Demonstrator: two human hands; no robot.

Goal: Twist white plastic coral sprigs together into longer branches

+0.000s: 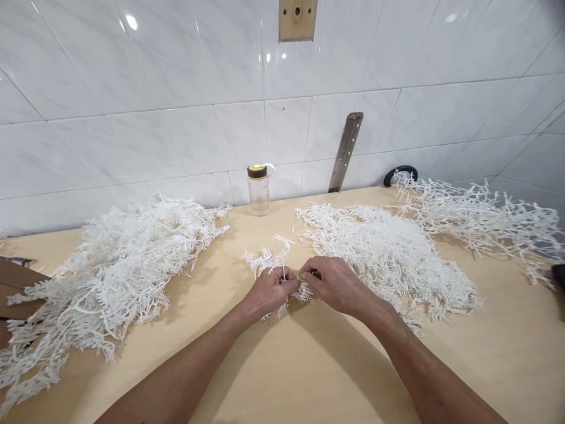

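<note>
My left hand (270,291) and my right hand (333,284) meet at the middle of a pale wooden table (309,365). Both are closed in a pinch on a small white plastic sprig (269,260) with many thin branches. The sprig fans out behind my left hand and trails below both hands. A large heap of similar white sprigs (110,277) lies to the left. Another heap (388,253) lies just right of my right hand, touching its wrist side.
A third spread of white sprigs (481,218) covers the far right. A clear bottle with a brown lid (258,189) stands by the tiled wall. A metal strip (346,152) leans on the wall, a black curved object (399,173) beside it. Brown cardboard (17,282) at the left edge.
</note>
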